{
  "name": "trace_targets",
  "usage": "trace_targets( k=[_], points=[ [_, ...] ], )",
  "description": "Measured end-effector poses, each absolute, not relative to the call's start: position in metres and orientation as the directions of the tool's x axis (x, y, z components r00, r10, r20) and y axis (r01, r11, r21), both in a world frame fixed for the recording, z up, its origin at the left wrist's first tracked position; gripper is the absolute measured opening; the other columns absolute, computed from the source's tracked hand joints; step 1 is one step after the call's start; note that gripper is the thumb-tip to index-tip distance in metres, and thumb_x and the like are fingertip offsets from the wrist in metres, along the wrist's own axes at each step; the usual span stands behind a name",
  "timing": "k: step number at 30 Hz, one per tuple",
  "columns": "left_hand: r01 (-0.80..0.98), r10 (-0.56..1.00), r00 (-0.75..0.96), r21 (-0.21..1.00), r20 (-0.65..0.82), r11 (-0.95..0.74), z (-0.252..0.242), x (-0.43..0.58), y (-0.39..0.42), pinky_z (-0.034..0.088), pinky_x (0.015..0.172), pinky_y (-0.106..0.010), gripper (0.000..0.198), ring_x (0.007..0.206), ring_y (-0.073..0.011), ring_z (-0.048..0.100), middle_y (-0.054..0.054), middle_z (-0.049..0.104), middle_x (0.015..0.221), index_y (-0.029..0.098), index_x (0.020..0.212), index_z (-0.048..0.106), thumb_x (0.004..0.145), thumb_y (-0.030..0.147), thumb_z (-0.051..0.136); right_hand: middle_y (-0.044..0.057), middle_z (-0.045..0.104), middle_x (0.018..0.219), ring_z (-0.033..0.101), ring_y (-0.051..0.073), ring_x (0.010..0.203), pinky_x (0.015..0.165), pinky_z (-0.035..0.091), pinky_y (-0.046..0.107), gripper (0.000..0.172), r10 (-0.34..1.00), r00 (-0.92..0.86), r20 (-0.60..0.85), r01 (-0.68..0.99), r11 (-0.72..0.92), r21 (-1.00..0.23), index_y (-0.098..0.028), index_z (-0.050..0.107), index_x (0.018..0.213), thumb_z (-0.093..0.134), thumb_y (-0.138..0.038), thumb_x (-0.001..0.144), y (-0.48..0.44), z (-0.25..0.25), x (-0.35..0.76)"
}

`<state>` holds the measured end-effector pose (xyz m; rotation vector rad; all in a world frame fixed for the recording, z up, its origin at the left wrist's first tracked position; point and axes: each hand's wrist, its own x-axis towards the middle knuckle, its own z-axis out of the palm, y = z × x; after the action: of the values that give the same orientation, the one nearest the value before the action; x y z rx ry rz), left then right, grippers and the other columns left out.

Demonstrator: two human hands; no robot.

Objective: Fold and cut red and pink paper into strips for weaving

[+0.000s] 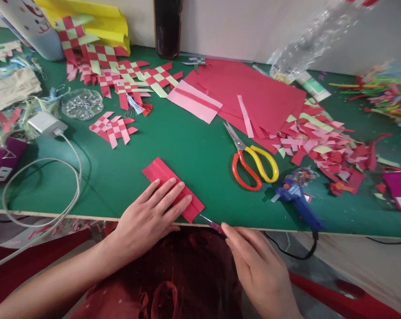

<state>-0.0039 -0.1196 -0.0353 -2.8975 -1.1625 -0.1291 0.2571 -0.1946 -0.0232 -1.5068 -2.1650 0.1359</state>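
In the lower right of centre, my right hand [255,261] pinches a knife [216,227], its tip just beside the red paper [158,169] at lower centre. My left hand [147,219] lies spread flat on that paper, gripping nothing. Too light a press could let the paper skew; a slipping blade could nick my left fingers. Farther off, right of centre, lie scissors [242,148].
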Motion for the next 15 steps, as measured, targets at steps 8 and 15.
trace_targets(
  k=[8,15],
  points=[
    [0.694,0.693,0.718,0.018,0.066,-0.72,-0.036,-0.005,-0.121,0.024,0.12,-0.047,0.071,0.146,-0.0266,0.027,-0.007,0.033,0.158,0.026,0.148,0.037,0.088,0.06,0.055,0.007,0.063,0.095,0.064,0.016,0.078,0.068,0.054,0.029,0.031,0.916,-0.289,0.278,0.924,0.343,-0.168,-0.025,0.068,0.115,0.049,-0.014,0.094,-0.198,-0.025,0.251],
    [0.692,0.692,0.718,0.022,0.074,-0.721,-0.035,-0.005,-0.12,0.025,0.12,-0.047,0.07,0.145,-0.0267,0.03,-0.008,0.035,0.156,0.026,0.147,0.039,0.088,0.059,0.056,0.007,0.06,0.096,0.059,0.017,0.081,0.075,0.051,0.031,0.031,0.918,-0.251,0.308,0.944,0.302,-0.133,-0.024,0.066,0.117,0.054,-0.011,0.092,-0.187,-0.023,0.249]
  ],
)
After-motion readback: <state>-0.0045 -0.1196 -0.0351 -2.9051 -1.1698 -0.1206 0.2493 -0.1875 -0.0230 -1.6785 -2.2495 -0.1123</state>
